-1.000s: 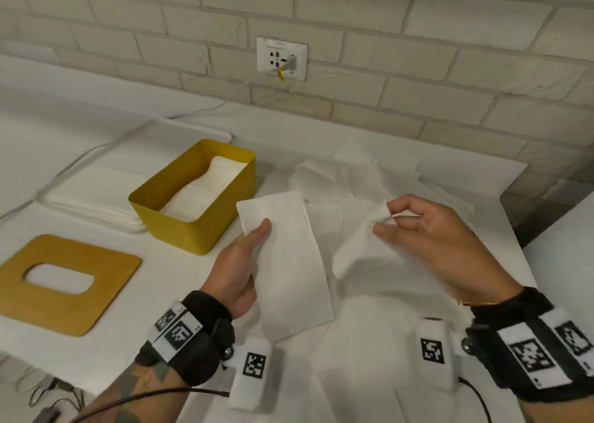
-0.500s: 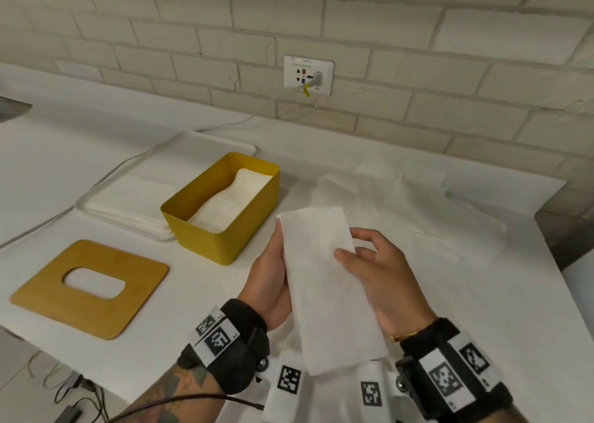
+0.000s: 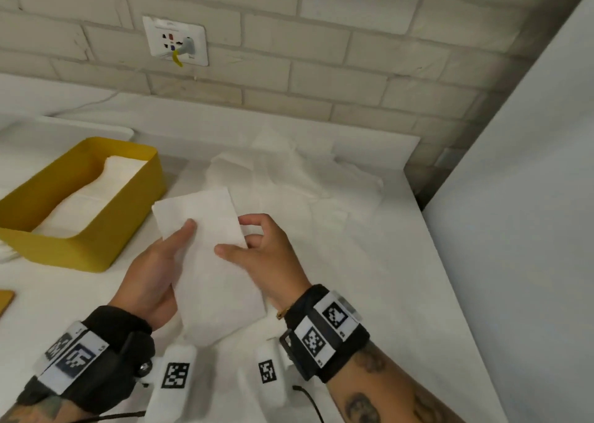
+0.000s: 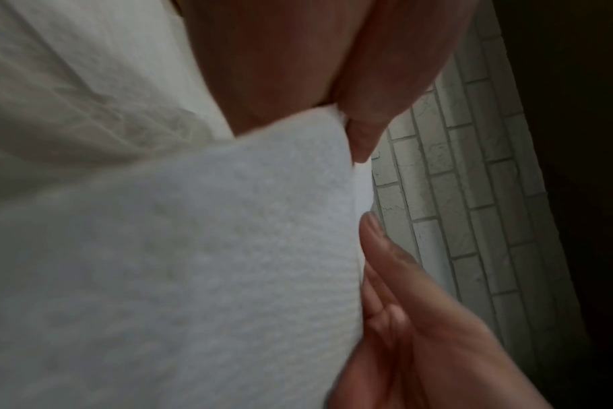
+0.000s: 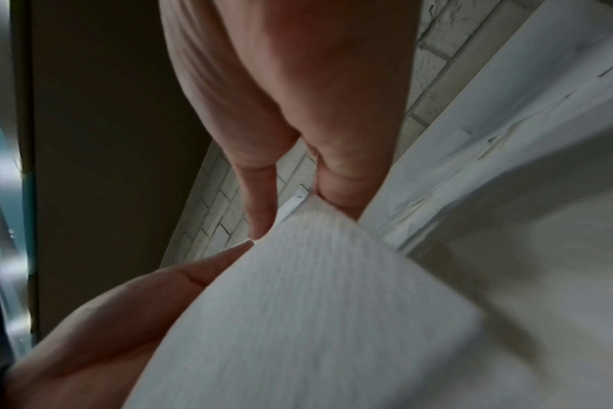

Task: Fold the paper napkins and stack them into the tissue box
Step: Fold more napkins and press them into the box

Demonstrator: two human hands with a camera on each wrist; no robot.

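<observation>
Head view: napkins (image 3: 96,194) inside yellow box (image 3: 128,220)

A wall of pale, whitewashed brick (image 3: 353,69) with grey mortar lines runs along the far edge of the bench (image 3: 418,294), whose top is white. A white socket plate (image 3: 175,40) is set in the brick above the bench's far left part, with a grey plug and a yellow tag in it; a thin white cable (image 3: 93,102) trails from it down to the left along the far edge. At the bench's right edge stands a tall, plain white panel (image 3: 530,213), perhaps the side of a cabinet. The light is soft and even, the corner between brick and panel dim.
</observation>
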